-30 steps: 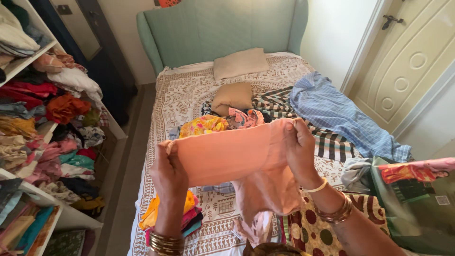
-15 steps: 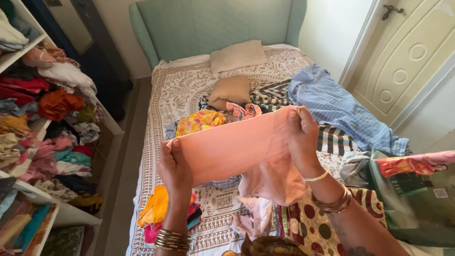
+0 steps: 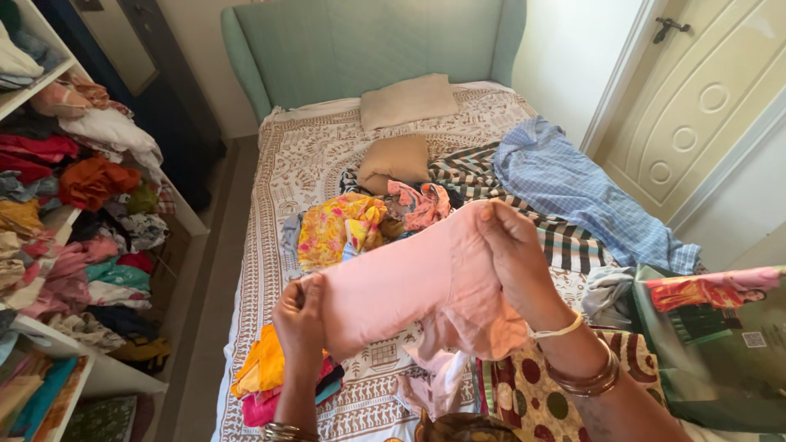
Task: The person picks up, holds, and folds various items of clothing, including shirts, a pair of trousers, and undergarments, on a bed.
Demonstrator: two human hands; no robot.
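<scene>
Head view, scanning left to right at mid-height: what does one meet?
Open shelves stuffed with clothes → left hand → pink cloth held between both hands → right hand → blue checked cloth on the bed → cream panelled door.

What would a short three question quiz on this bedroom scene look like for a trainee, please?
1. True or false: both hands grip the pink cloth.
2. Which lies nearest the headboard? A the beige pillow, B the blue checked cloth, C the yellow flowered cloth.
3. On which side of the picture do the shelves of clothes stand?

Key: 1 true, the left hand and right hand each pinch an end. 2 A. 3 the left.
</scene>
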